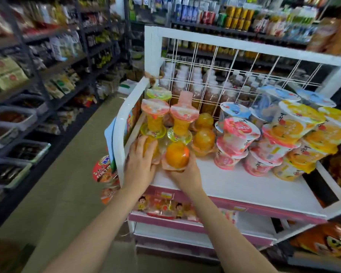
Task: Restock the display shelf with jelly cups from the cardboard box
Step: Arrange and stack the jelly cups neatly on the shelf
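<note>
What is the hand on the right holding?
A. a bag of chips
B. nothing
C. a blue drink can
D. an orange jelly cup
D: the right hand curls its fingers round an orange jelly cup at the front of the white display shelf.

Jelly cups (177, 157): clear glossy plastic, orange inside, shiny film lids. Shelf (234, 184): smooth matt white board, pink front edge. Back grid (224, 75): thin white-coated wire. Bottles (211, 95) behind grid: clear plastic, white caps. Aisle racks (37, 75): dark metal. Floor (67, 184): matt, smooth, olive-grey.
</note>
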Demonstrator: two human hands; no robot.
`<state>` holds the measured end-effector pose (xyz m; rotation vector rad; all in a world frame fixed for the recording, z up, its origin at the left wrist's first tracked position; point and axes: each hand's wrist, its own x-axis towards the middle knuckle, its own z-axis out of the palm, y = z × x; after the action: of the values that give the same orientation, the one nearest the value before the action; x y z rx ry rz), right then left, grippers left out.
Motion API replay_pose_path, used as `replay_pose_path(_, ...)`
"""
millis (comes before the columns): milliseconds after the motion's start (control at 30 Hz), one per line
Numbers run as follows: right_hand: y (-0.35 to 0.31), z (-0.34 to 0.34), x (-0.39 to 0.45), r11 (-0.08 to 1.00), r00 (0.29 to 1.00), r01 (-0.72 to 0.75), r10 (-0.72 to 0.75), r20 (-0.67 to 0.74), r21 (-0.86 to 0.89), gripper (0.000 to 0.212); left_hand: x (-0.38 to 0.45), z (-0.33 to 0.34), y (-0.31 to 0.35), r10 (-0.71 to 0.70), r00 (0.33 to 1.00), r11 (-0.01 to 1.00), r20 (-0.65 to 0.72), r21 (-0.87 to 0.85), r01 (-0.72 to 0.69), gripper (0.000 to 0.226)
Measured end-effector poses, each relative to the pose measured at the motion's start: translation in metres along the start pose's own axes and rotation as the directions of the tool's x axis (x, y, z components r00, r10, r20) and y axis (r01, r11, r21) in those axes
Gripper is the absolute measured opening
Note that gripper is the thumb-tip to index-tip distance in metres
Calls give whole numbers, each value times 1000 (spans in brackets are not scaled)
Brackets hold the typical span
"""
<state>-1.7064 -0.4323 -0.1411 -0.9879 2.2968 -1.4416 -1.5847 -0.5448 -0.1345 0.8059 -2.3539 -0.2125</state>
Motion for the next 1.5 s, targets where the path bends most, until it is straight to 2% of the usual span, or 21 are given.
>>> replay_pose_path(133, -2, 2, -2, 1000, 999, 14, -15, -48, -19, 98, 0, 1, -2, 25, 999, 1000, -25, -12, -25, 55)
replay_pose_path(333, -3, -3, 1, 999, 999, -40, 40, 7, 6, 99, -1, 1, -7, 62, 997, 997, -39, -35, -63, 56)
replay_pose_path(800, -2, -3, -1, 1000, 1000, 6, -6, 15, 21, 99, -7, 5, -13, 148, 988, 989, -49, 19, -148, 62)
replay_pose_path(967, 3, -13, -6, 994, 986, 61, -74, 148, 88, 110, -14, 2, -13, 112, 994, 993, 13, -36, -112, 73)
replay_pose_path(1067, 1, -20, -13, 990, 981, 71, -91, 170, 123, 99, -17, 0, -14, 80, 994, 993, 75, -96, -73, 84)
replay_pose_path(1267, -3, -16, -11, 993, 998, 2, -10, 65, 118, 76, -17, -2, -8, 38, 997, 992, 72, -123, -29, 66)
replay_pose_path(1500, 4, -13, -8, 994, 998, -13, 5, 65, 112, 75, -18, -4, -8, 32, 995, 992, 92, -123, -20, 65)
